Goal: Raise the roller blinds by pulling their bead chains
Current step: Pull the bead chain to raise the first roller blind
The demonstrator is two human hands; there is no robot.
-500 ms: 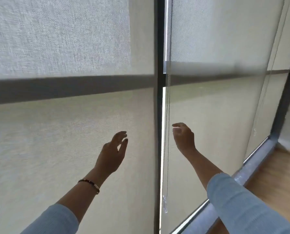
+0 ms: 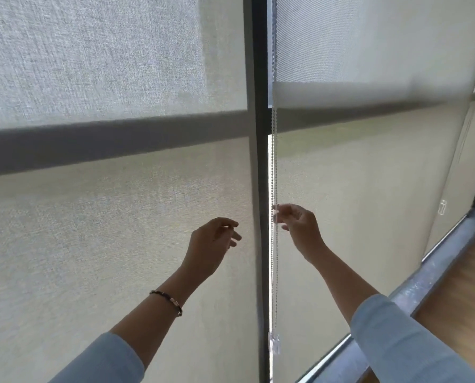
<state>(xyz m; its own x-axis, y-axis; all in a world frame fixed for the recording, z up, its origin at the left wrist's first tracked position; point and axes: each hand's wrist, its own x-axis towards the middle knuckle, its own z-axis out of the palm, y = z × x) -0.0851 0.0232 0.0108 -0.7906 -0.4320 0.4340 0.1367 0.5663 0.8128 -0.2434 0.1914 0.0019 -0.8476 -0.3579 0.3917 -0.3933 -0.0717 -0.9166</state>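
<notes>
Two pale fabric roller blinds hang fully down, the left blind point(image 2: 106, 230) and the right blind point(image 2: 369, 189), split by a dark upright frame bar point(image 2: 260, 106). A white bead chain point(image 2: 274, 161) hangs as a loop just right of the bar and ends in a clear plastic piece point(image 2: 274, 342). My right hand point(image 2: 300, 228) is raised at mid-height, its thumb and fingertips pinched on the chain. My left hand point(image 2: 214, 239) is up just left of the bar, fingers loosely curled and holding nothing, a few centimetres from the chain.
A second chain with a clear clip point(image 2: 443, 207) hangs at the far right beside another blind. A grey window sill point(image 2: 424, 277) runs along the bottom right, with wooden floor point(image 2: 465, 286) beyond it.
My right hand has moved left onto the bead chain and closed its fingertips on it. My left hand has come nearer the frame bar and curled its fingers.
</notes>
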